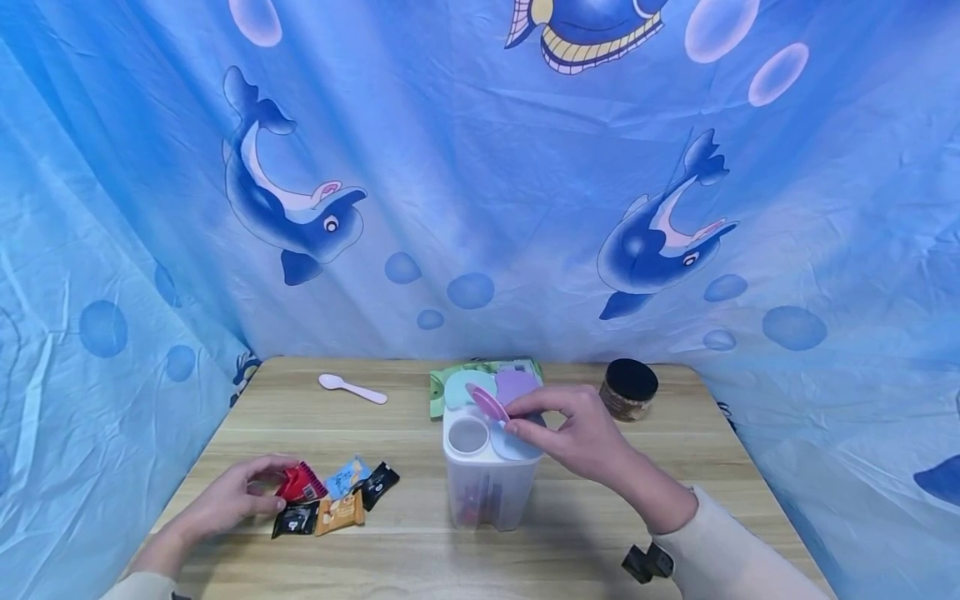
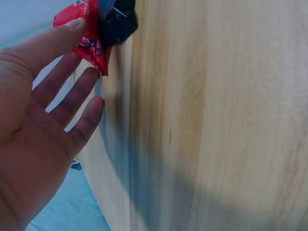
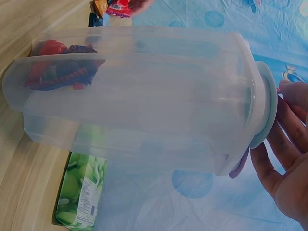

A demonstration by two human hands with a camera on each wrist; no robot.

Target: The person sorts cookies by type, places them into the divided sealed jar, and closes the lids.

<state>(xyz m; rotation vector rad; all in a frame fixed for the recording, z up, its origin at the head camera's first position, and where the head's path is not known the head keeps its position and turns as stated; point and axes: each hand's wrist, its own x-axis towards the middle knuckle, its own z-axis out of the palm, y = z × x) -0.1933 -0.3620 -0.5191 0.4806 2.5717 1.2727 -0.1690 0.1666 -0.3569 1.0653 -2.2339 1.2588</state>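
The storage container [image 3: 168, 98] is of smooth, cloudy plastic, the red packet [image 1: 299, 482] of glossy film, the tabletop [image 1: 405, 542] of grained wood, the backdrop [image 1: 480, 183] of wrinkled cloth.

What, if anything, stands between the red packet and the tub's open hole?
A blue packet and a black packet lie on the way, and the tub's wall rises to the hole. The right hand holds the pink lid tilted beside it, leaving it uncovered.

raised lid [image 1: 487, 403]: pink | packets [image 1: 340, 512]: red, black, blue, orange | box [image 3: 77, 190]: green | curtain [image 1: 480, 167]: blue, dolphin-patterned
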